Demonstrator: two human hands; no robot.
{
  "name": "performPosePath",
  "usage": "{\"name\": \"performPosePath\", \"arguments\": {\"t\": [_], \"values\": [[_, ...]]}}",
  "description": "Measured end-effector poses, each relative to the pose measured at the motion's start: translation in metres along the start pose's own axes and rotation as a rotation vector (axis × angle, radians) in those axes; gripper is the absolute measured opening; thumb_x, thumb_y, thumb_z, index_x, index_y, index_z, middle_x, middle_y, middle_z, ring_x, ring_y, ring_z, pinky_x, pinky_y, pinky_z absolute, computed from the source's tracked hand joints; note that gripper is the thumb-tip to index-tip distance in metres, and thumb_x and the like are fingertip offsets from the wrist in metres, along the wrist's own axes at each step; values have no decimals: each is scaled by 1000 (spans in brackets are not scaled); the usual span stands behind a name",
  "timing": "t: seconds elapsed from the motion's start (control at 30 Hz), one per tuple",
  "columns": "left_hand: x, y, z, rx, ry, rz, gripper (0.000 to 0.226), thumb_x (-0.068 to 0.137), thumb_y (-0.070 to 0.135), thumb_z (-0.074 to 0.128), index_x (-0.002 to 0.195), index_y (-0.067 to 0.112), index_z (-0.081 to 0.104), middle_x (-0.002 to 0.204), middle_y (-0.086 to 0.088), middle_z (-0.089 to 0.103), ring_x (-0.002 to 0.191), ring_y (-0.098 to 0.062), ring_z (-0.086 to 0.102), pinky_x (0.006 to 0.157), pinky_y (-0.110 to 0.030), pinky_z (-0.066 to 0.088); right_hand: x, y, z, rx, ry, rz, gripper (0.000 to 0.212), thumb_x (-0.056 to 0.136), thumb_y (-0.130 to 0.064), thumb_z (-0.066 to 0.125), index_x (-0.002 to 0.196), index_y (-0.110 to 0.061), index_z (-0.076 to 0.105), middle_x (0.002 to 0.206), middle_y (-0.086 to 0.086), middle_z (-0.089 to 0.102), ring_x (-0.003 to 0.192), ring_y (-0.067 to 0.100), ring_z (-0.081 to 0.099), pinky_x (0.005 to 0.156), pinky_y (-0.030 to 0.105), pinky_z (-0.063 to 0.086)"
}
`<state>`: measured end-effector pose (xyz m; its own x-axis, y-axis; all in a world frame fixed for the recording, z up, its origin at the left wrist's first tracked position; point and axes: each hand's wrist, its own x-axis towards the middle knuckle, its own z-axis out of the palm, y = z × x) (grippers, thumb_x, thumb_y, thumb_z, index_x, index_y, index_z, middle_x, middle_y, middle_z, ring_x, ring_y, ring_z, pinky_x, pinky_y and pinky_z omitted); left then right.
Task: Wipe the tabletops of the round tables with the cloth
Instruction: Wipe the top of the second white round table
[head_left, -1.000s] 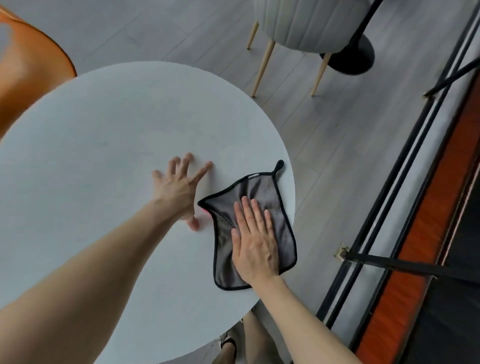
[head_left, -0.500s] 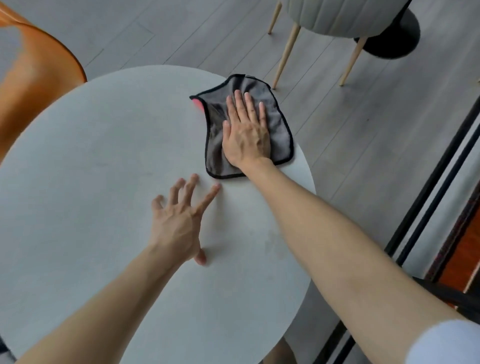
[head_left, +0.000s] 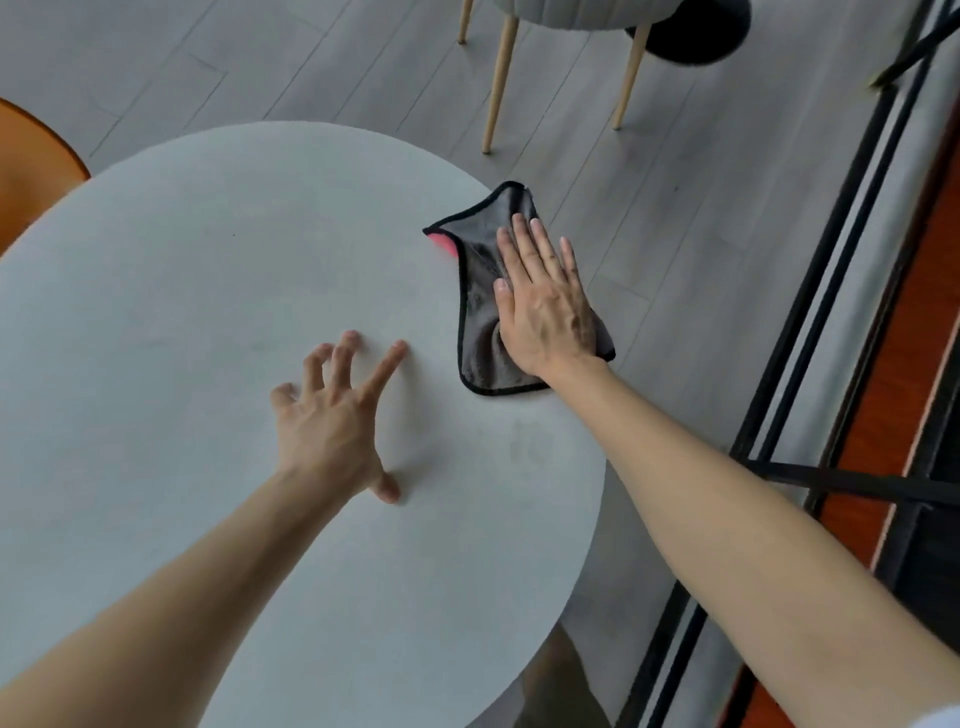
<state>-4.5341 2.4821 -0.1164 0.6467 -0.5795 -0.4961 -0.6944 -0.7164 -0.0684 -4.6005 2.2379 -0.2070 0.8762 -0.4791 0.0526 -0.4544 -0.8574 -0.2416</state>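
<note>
Pressing flat with straight fingers, the right grip lay released on the grey cloth. The cloth sat under its palm at the rim of the round surface, its far corner reaching past the edge and a pink patch showing to the left of the fingers. Nearer the person and to the left, the left grip rested on the bare surface holding nothing, fingers spread and arched on their tips. An orange chair stood well to its left.
</note>
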Motion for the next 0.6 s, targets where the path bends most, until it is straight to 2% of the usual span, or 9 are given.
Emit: {"name": "performPosePath", "arguments": {"t": [0.13,0.27,0.5,0.6], "values": [[2,1,3,10,12,29,176,15,77,93,159,57,-6,166,-3,8,151,-34,15,99,-54,44,-83,-4,-1,-14,50,156,62,115,-34,34,172,-12,29,182,7,19,170,24,13,136,53,15],[3,-5,9,33,14,65,176,12,80,91,158,58,-6,162,-3,12,147,-34,19,94,-54,45,-164,-39,4,-27,70,305,62,116,-34,36,173,-13,26,183,5,16,170,23,9,136,53,16],[-3,-2,12,15,13,96,172,17,75,95,158,55,0,159,-7,16,147,-36,20,100,-57,41,-299,-119,14,-49,14,400,66,115,-35,36,175,-17,15,184,2,5,171,21,1,136,54,17],[-18,-7,22,-64,97,129,156,28,74,97,160,44,19,158,-8,26,146,-33,27,105,-51,40,-321,-136,19,-59,3,391,66,115,-37,32,175,-17,14,184,2,5,171,21,2,136,54,18]]}}
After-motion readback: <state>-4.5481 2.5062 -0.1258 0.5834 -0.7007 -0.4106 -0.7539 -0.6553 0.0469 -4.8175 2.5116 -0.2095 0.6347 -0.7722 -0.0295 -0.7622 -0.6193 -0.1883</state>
